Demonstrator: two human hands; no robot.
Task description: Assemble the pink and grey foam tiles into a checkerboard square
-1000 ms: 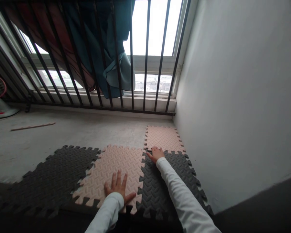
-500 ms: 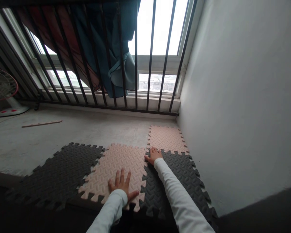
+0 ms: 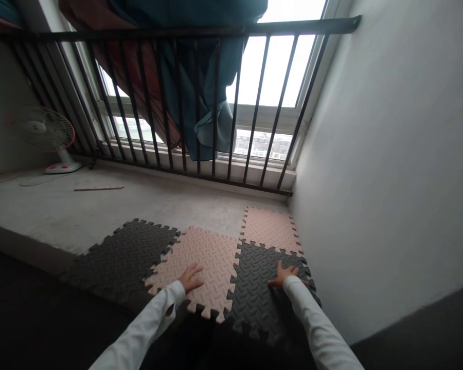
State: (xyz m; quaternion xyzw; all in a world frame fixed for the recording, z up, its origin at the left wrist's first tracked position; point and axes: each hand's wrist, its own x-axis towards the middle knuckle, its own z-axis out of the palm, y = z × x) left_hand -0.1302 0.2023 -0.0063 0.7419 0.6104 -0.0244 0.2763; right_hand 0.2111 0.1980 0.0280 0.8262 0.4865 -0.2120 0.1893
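Empty and splayed, the left hand (image 3: 192, 278) is over the near pink tile (image 3: 215, 271) and the right hand (image 3: 286, 275) over the right dark tile (image 3: 253, 288), perhaps to steady these 2 embossed squares, set side by side on the grey floor (image 3: 193, 201) seemingly so their toothed edges interlock.

No text, label, brand, number or sign can be read. On the fan (image 3: 54, 131) between nine and ten o'clock, any lettering on the pale hub (image 3: 37, 127) or by the red spots on the base (image 3: 63, 168) is too small to tell. The pink foam mat (image 3: 215, 254) near six o'clock bears a raised pattern, no legible characters.
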